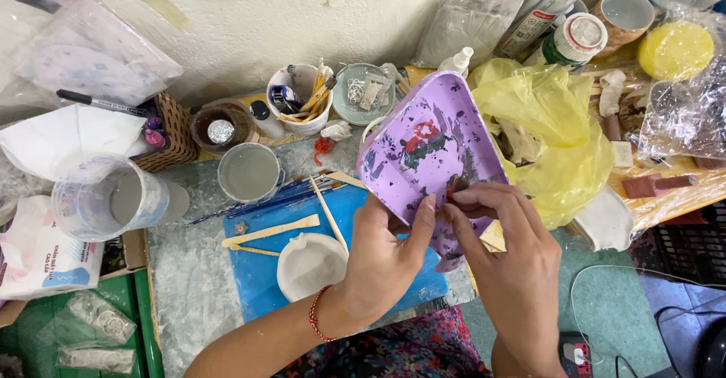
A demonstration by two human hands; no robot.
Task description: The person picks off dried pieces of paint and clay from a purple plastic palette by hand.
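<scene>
the purple paint palette [431, 147], a squarish plastic tray w/ dried paint blotches, is held tilted up off the table [189, 287], its stained face turned toward the camera. its long axis runs from the near edge by the hands up and away to the far rounded corner.

relative to the palette:
- left hand [382, 253] sits at its near-left edge, thumb up on the face, the other fingers wrapped behind; clenched on the palette and carrying it.
- right hand [514, 257] is at its near-right edge, fingers [473, 196] pinched together on a small dark-red fleck of dried paint right at the rim. whether the bit is gripped or just pressed, can't tell.
- so the fleck lies just above and left of the right fingertips, touching them; right hand is the nearer one, left thumb just beside it.
- yellow plastic bag [552, 121] is just right of the palette, touching or nearly so.
- white cup of brushes [306, 98] is beyond its far-left corner, near.
- blue mat [265, 272] lies below and left of it, w/ a white clay bowl [308, 264] and wooden modelling sticks [272, 230] on it.
- clear cup of cloudy water [113, 196] is well apart to the left.
</scene>
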